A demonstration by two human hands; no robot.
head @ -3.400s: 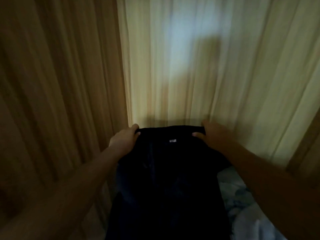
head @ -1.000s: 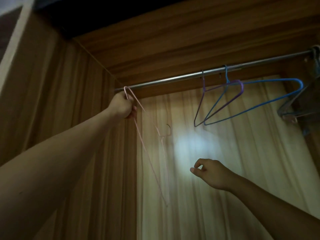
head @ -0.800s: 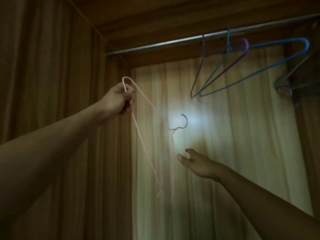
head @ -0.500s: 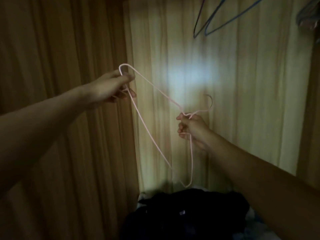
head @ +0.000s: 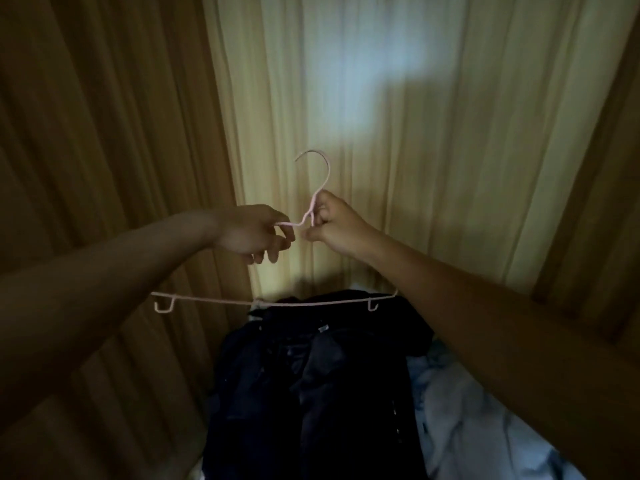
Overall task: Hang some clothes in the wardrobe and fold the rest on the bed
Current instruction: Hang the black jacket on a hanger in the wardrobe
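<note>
The hanger [head: 214,299] now stands upright at mid-frame, hook up and bar level; half a second ago it dangled tilted from one shoulder corner. The left hand [head: 254,233] has slid in to pinch the wire beside the neck, which the right hand [head: 334,228] pinches. It looks ready to go into the dark garment [head: 311,382] lying at lower middle, beside pale bedding [head: 467,427]. The garment's white label [head: 322,328] is too small to read.
</note>
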